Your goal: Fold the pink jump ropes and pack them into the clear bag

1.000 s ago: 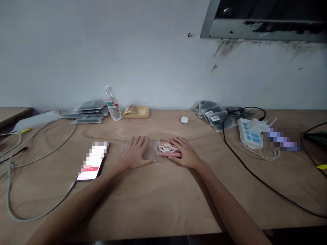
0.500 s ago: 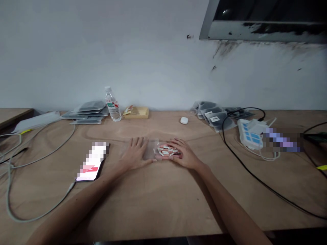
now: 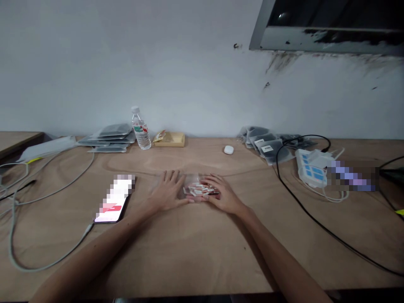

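Observation:
On the wooden table point(image 3: 189, 248) lies a clear plastic bag point(image 3: 193, 179) with several small white and reddish stick-like pieces point(image 3: 199, 190) in it; their exact kind is too small to tell. My left hand point(image 3: 168, 191) rests flat on the left part of the bag, fingers spread. Over the right end of the pieces curves my right hand point(image 3: 222, 193), its fingers apart and touching the bag and the heap. Part of the heap is hidden under those fingers.
Left of my hands lies a lit phone point(image 3: 115, 200) on a white cable. Behind stand a water bottle point(image 3: 142, 130), a tan box point(image 3: 170, 139), a white earbud case point(image 3: 229, 150) and grey packets point(image 3: 267, 145). A power strip point(image 3: 311, 168) and black cable point(image 3: 303, 210) lie right.
My right hand has shifted slightly left, and the pieces in the bag have moved left towards my left hand. The left hand stays nearly in place. The whole view has moved a little.

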